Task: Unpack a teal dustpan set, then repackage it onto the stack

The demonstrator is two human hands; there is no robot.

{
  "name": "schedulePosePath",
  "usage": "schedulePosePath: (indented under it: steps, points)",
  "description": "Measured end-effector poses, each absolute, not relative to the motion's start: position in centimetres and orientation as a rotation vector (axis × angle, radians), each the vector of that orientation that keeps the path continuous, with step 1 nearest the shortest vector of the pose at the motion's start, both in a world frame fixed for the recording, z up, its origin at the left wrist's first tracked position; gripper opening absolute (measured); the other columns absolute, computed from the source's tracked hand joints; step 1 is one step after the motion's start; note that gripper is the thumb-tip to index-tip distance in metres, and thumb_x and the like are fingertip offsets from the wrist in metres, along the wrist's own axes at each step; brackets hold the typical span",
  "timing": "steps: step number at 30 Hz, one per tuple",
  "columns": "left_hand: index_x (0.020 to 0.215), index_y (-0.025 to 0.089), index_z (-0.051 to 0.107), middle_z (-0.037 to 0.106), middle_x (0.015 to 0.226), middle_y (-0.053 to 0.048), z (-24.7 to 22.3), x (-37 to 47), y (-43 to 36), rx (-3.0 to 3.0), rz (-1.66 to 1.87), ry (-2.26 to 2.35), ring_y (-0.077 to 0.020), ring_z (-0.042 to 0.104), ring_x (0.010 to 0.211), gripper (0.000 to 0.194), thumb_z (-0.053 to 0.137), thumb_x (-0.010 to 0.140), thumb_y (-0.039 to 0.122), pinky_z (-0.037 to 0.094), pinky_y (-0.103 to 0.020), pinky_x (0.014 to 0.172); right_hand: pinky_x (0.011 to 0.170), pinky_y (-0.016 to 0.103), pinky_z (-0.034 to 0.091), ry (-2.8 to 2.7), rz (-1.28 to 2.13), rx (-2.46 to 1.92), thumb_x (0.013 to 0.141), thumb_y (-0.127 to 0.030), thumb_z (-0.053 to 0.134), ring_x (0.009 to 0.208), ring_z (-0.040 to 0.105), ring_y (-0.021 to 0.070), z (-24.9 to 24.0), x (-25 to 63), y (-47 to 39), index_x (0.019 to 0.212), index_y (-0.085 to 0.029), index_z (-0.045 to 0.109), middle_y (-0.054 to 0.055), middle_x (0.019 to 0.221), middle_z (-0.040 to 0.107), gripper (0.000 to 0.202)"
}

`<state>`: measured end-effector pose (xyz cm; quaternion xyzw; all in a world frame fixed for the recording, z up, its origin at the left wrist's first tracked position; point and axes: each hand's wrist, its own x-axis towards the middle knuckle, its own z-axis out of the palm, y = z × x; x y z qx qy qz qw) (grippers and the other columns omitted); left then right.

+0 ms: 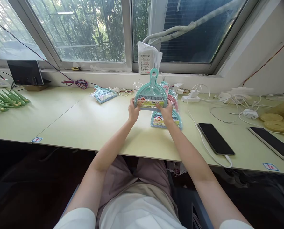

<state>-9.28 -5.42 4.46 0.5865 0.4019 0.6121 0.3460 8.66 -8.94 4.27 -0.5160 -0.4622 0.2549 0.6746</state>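
Note:
Between my two hands a mint-green mini dustpan and brush set (152, 90) in clear wrapping stands upright above the table, its loop handle at the top and a printed label across the front. My left hand (133, 111) grips its lower left edge, the thumb on the front. At the lower right edge, my right hand (166, 111) is closed on it in the same way. Partly hidden behind it, a second wrapped green set (177, 122) and a pink one (173, 100) lie on the table. Another wrapped bluish-green set (103, 94) lies farther left near the wall.
The pale green table (67, 124) runs under the windows. Right of my hands are a charging phone (216, 139), a second phone (272, 143), a power strip (191, 98) and loose cables. A dark tablet (26, 73) and green plastic pieces (8, 99) are at the left.

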Motion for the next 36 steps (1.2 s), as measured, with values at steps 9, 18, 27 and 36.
schedulePosePath:
  steps: [9, 18, 27, 36]
  points:
    - [0.123, 0.024, 0.048, 0.072, 0.101, -0.006, 5.0, -9.1, -6.9, 1.594, 1.516, 1.512, -0.0266, 0.069, 0.095, 0.069, 0.082, 0.069, 0.05, 0.05, -0.034, 0.081, 0.081, 0.04, 0.054, -1.131, 0.516, -1.184, 0.068, -0.049, 0.076, 0.086, 0.065, 0.0222, 3.5, 8.3, -8.3, 0.109, -0.022, 0.058, 0.004, 0.097, 0.068, 0.052]
    - [0.13, 0.028, 0.044, 0.072, 0.106, -0.007, 5.7, -9.1, -7.6, 1.676, 1.427, 1.69, -0.0298, 0.068, 0.101, 0.081, 0.085, 0.065, 0.051, 0.05, -0.037, 0.085, 0.082, 0.04, 0.053, -1.215, 0.39, -1.282, 0.078, -0.054, 0.069, 0.092, 0.065, 0.0251, 3.9, 7.6, -9.1, 0.127, -0.023, 0.052, 0.009, 0.106, 0.069, 0.061]
    - [0.128, 0.026, 0.044, 0.072, 0.104, -0.008, 5.5, -8.2, -8.6, 1.687, 1.485, 1.743, -0.0306, 0.069, 0.099, 0.076, 0.082, 0.068, 0.055, 0.05, -0.037, 0.082, 0.075, 0.042, 0.051, -1.172, 0.168, -1.6, 0.068, -0.071, 0.071, 0.089, 0.065, 0.0318, 4.6, 7.0, -10.0, 0.125, -0.021, 0.05, 0.01, 0.099, 0.069, 0.079]
    - [0.125, 0.027, 0.048, 0.072, 0.096, -0.003, 5.5, -8.2, -8.2, 1.625, 1.622, 1.676, -0.0254, 0.07, 0.09, 0.059, 0.074, 0.076, 0.047, 0.051, -0.034, 0.08, 0.074, 0.038, 0.05, -1.171, 0.248, -1.457, 0.073, -0.059, 0.071, 0.082, 0.062, 0.0252, 5.7, 7.7, -9.5, 0.113, -0.022, 0.059, 0.005, 0.091, 0.068, 0.056]
